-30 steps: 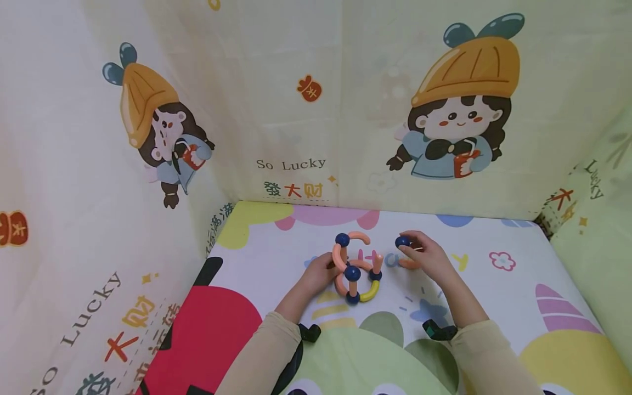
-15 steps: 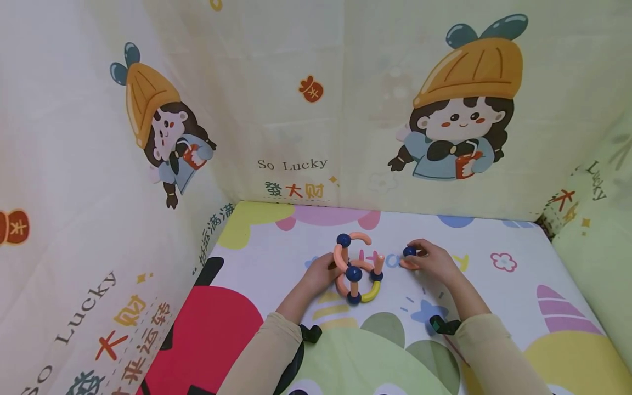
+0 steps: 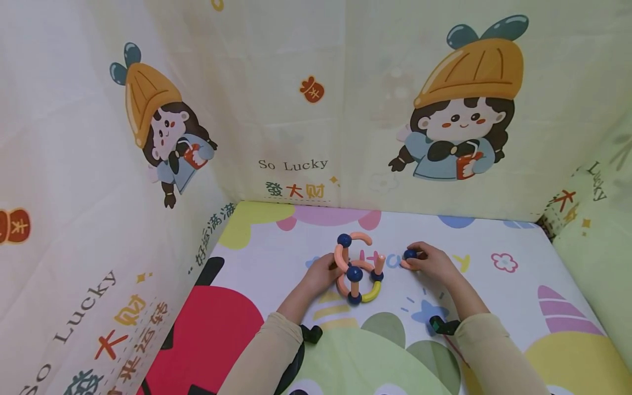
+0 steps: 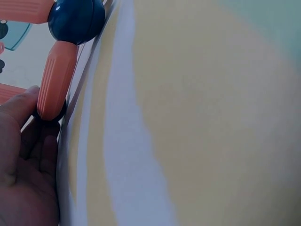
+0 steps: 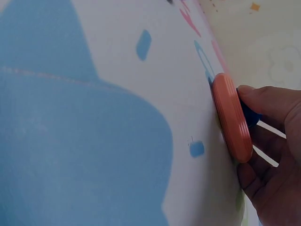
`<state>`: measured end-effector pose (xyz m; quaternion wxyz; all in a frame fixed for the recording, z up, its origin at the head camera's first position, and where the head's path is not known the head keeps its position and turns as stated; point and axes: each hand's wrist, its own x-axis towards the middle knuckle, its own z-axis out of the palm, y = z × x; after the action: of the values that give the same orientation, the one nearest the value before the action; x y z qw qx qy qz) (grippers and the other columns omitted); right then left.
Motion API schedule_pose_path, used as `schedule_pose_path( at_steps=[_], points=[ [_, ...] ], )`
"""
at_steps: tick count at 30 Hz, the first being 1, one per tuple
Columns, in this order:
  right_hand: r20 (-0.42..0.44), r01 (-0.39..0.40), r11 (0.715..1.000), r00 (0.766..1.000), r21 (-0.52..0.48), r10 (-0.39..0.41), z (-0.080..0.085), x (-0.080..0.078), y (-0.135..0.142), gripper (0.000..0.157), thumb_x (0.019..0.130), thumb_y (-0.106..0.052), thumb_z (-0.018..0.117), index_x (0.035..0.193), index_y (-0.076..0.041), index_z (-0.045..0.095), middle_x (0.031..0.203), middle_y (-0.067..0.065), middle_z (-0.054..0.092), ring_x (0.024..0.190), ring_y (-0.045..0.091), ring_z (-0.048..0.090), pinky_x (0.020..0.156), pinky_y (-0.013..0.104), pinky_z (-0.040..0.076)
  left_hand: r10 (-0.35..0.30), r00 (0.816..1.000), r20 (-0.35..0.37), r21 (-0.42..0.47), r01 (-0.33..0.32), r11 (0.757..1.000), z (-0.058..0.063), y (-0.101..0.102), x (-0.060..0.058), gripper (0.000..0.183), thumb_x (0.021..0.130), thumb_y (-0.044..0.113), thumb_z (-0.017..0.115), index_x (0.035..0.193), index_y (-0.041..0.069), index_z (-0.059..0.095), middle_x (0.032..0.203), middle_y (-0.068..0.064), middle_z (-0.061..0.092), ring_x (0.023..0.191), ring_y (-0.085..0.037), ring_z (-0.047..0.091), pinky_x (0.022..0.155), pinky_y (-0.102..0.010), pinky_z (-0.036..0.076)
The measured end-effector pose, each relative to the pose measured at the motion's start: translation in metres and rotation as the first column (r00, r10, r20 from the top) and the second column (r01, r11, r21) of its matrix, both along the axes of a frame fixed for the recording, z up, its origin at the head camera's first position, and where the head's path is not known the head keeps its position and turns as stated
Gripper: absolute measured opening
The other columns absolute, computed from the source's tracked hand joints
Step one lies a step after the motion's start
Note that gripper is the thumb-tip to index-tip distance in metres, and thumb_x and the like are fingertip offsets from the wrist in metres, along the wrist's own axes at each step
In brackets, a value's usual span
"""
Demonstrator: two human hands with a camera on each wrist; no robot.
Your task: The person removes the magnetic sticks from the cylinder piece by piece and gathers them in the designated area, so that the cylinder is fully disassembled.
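Note:
A magnetic stick-and-ball frame stands on the table, made of salmon rods [image 3: 355, 289], a yellow curved rod [image 3: 371, 293] and dark blue balls [image 3: 354, 274]. My left hand [image 3: 320, 276] grips its left side; in the left wrist view, thumb and fingers meet at the lower end of a ribbed salmon rod [image 4: 57, 80] below a blue ball [image 4: 77, 21]. To the right of the frame, my right hand [image 3: 435, 264] pinches a loose blue ball [image 3: 409, 254] between thumb and fingers. Close by that ball, a salmon rod [image 5: 231, 117] lies along the tabletop, partly hidden by the hand in the head view.
The table wears a cartoon-print cover [image 3: 276, 225] with letters and shapes. Pale printed cloth [image 3: 365, 137] rises as walls behind and at both sides. Dark wrist-camera mounts [image 3: 311, 333] sit at both cuffs.
My right hand has moved slightly right and nearer to me, bringing the blue ball down beside the salmon rod. The left hand keeps its hold on the frame.

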<state>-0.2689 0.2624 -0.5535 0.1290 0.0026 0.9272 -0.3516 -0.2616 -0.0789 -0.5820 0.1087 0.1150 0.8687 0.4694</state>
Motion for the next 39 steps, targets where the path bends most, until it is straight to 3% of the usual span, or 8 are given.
schedule_pose_path(
  at_steps=[7, 10, 16, 21, 27, 31, 37, 39],
  points=[
    [0.012, 0.002, 1.000, 1.000, 0.007, -0.003, 0.006, 0.002, -0.001, 0.055, 0.096, -0.041, 0.062, 0.142, -0.014, 0.049, 0.136, 0.022, 0.053, 0.114, 0.037, 0.052, 0.099, 0.057, 0.044, 0.000, 1.000, -0.001, -0.033, 0.000, 0.999, 0.000, 0.000, 0.001, 0.026, 0.097, 0.040, 0.061, 0.118, 0.026, 0.066, 0.110, 0.002, 0.067, 0.087, -0.015, 0.058, 0.076, -0.030, 0.047],
    [-0.030, 0.011, 1.000, 0.999, 0.012, -0.011, 0.012, 0.005, -0.004, 0.053, 0.097, -0.040, 0.060, 0.141, -0.012, 0.051, 0.139, 0.023, 0.050, 0.119, 0.039, 0.051, 0.099, 0.058, 0.043, 0.002, 1.000, -0.004, -0.027, -0.002, 1.000, 0.001, 0.001, 0.001, 0.024, 0.097, 0.041, 0.062, 0.116, 0.028, 0.066, 0.108, 0.004, 0.067, 0.085, -0.014, 0.058, 0.074, -0.029, 0.047],
    [-0.180, 0.037, 0.999, 0.983, -0.038, -0.043, 0.025, 0.020, -0.017, 0.041, 0.099, -0.034, 0.059, 0.133, -0.013, 0.059, 0.130, 0.016, 0.060, 0.107, 0.031, 0.057, 0.088, 0.043, 0.049, -0.028, 1.000, 0.007, 0.089, 0.027, 0.996, 0.000, 0.004, -0.001, 0.023, 0.095, 0.045, 0.063, 0.112, 0.030, 0.069, 0.103, 0.007, 0.066, 0.086, -0.014, 0.058, 0.075, -0.029, 0.047],
    [-0.138, -0.017, 0.981, 0.990, -0.193, -0.010, 0.028, 0.033, -0.032, 0.042, 0.098, -0.039, 0.060, 0.135, -0.018, 0.057, 0.116, 0.013, 0.065, 0.089, 0.025, 0.060, 0.076, 0.031, 0.053, -0.059, 0.998, -0.016, 0.121, 0.061, 0.991, -0.001, 0.006, -0.002, 0.025, 0.097, 0.044, 0.060, 0.116, 0.031, 0.069, 0.103, 0.011, 0.066, 0.091, -0.013, 0.060, 0.078, -0.030, 0.048],
    [-0.048, -0.103, 0.919, 0.995, -0.381, 0.091, 0.018, 0.042, -0.048, 0.045, 0.100, -0.040, 0.056, 0.141, -0.020, 0.052, 0.106, 0.016, 0.066, 0.079, 0.029, 0.063, 0.070, 0.034, 0.054, -0.084, 0.996, -0.024, 0.129, 0.086, 0.988, 0.000, 0.005, -0.002, 0.023, 0.098, 0.043, 0.058, 0.115, 0.031, 0.068, 0.102, 0.012, 0.067, 0.092, -0.013, 0.062, 0.078, -0.032, 0.049],
    [0.005, -0.084, 0.870, 0.995, -0.485, 0.099, 0.009, 0.046, -0.056, 0.049, 0.102, -0.043, 0.051, 0.144, -0.018, 0.048, 0.092, 0.013, 0.067, 0.076, 0.024, 0.064, 0.073, 0.032, 0.055, -0.088, 0.996, -0.006, 0.136, 0.088, 0.987, 0.001, 0.005, -0.001, 0.024, 0.099, 0.042, 0.058, 0.117, 0.030, 0.067, 0.104, 0.011, 0.067, 0.095, -0.014, 0.061, 0.080, -0.032, 0.049],
    [0.022, -0.100, 0.713, 0.987, -0.694, 0.159, -0.001, 0.048, -0.064, 0.060, 0.105, -0.041, 0.044, 0.146, 0.002, 0.039, 0.085, 0.016, 0.065, 0.074, 0.019, 0.063, 0.068, 0.028, 0.056, -0.078, 0.997, -0.015, 0.100, 0.079, 0.992, -0.001, 0.004, -0.002, 0.021, 0.099, 0.040, 0.058, 0.114, 0.028, 0.066, 0.101, 0.007, 0.066, 0.091, -0.013, 0.059, 0.077, -0.030, 0.048],
    [0.013, -0.123, 0.674, 0.981, -0.729, 0.192, -0.005, 0.049, -0.066, 0.059, 0.107, -0.039, 0.040, 0.145, 0.006, 0.037, 0.085, 0.016, 0.065, 0.074, 0.017, 0.063, 0.066, 0.027, 0.056, -0.080, 0.997, -0.017, 0.092, 0.081, 0.992, -0.001, 0.004, -0.001, 0.022, 0.099, 0.041, 0.058, 0.114, 0.027, 0.066, 0.101, 0.003, 0.067, 0.090, -0.014, 0.059, 0.076, -0.031, 0.048]
  ],
)
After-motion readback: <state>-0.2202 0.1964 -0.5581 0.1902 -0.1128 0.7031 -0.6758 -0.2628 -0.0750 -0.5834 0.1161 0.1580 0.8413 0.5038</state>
